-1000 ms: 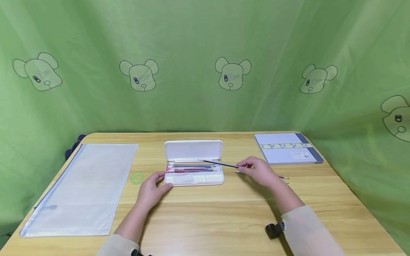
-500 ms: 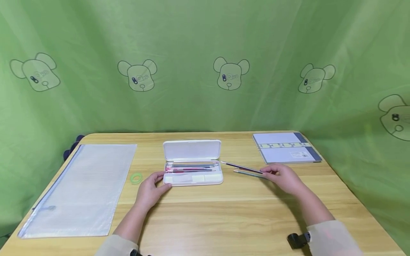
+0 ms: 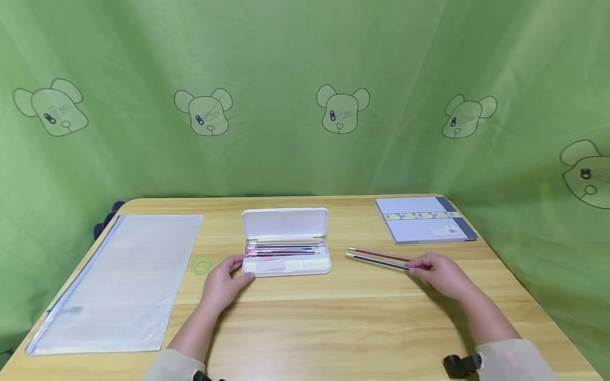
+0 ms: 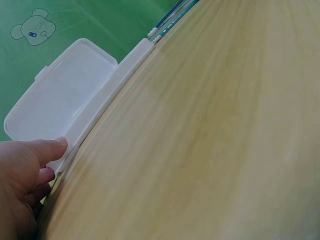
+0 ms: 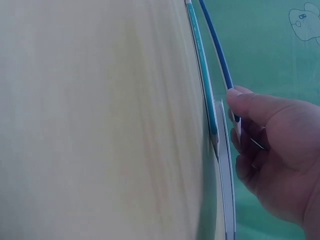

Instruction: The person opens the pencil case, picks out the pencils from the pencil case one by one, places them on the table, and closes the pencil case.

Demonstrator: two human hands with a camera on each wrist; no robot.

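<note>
A white pencil case (image 3: 286, 222) lies with its lid raised in the middle of the table. Several pencils (image 3: 283, 244) fill its back compartment. My left hand (image 3: 223, 286) grips the case's left end, thumb at the front edge, as the left wrist view shows on the case (image 4: 65, 95). To the right, my right hand (image 3: 440, 275) pinches a dark blue pencil (image 3: 376, 261) near its sharpened end, thumb against fingers. A red pencil (image 3: 378, 254) lies just behind it. In the right wrist view, a teal pencil (image 5: 202, 65) rests on the table beside the held blue pencil (image 5: 220, 52).
A pale notebook (image 3: 419, 233) with a patterned band lies at the back right. On the left is a large translucent zip pouch (image 3: 124, 280), with a light green ring (image 3: 196, 266) between it and the case. A green curtain (image 3: 276, 159) hangs behind the table.
My right hand has carried the dark blue pencil away from the case, rightward and down to beside the loose pencils. My left hand has stayed on the case.
</note>
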